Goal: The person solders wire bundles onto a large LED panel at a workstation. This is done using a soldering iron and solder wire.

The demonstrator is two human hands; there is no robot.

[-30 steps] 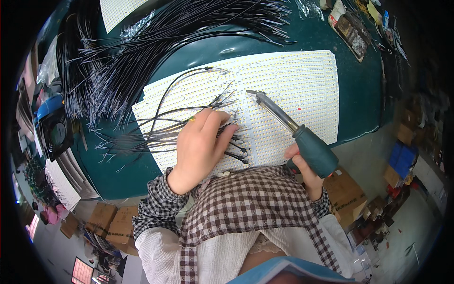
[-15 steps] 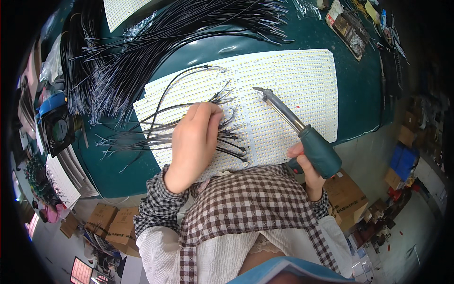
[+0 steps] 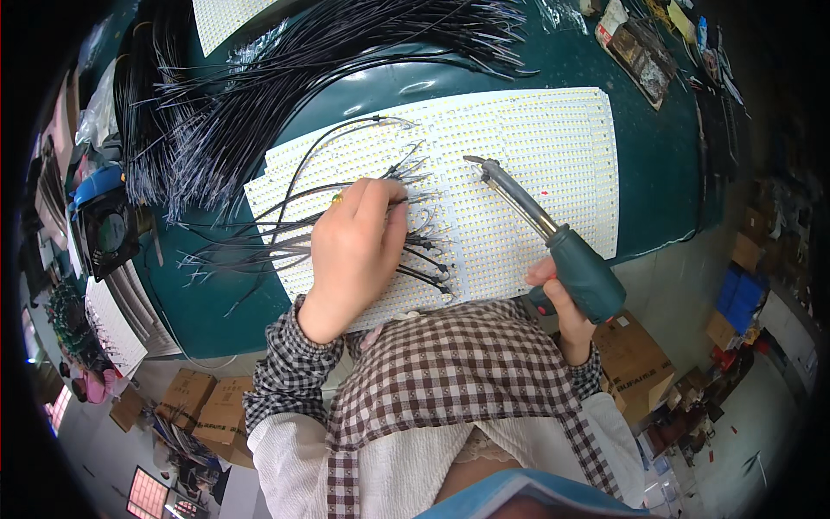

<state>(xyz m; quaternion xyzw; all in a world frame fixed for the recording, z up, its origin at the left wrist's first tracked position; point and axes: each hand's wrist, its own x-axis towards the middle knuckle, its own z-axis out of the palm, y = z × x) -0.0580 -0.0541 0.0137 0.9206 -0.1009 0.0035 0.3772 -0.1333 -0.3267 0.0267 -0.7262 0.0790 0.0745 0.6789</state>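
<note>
My left hand (image 3: 359, 242) is closed in a pinch over the left half of the white LED boards (image 3: 536, 130), with a black wire at its fingertips. Several more black wires (image 3: 294, 227) run under and beside that hand, their thin stripped ends toward the middle of the boards. The fingers partly hide where the pinched wire is held. In my right hand (image 3: 566, 303) is a soldering iron (image 3: 590, 275) with a dark green handle. Its dark tip angles up and left over the boards, right of the wire ends, seemingly clear of them.
A large heap of black wires (image 3: 346, 52) covers the far left of the green table (image 3: 666, 182). A stained block (image 3: 637, 60) lies at the far right. Left of the boards stands a black fan (image 3: 108, 238). Cardboard boxes (image 3: 635, 359) sit below the table's near edge.
My left hand has shifted slightly, and the wires beside it have moved a little. The soldering iron stays almost where it was, in my right hand.
</note>
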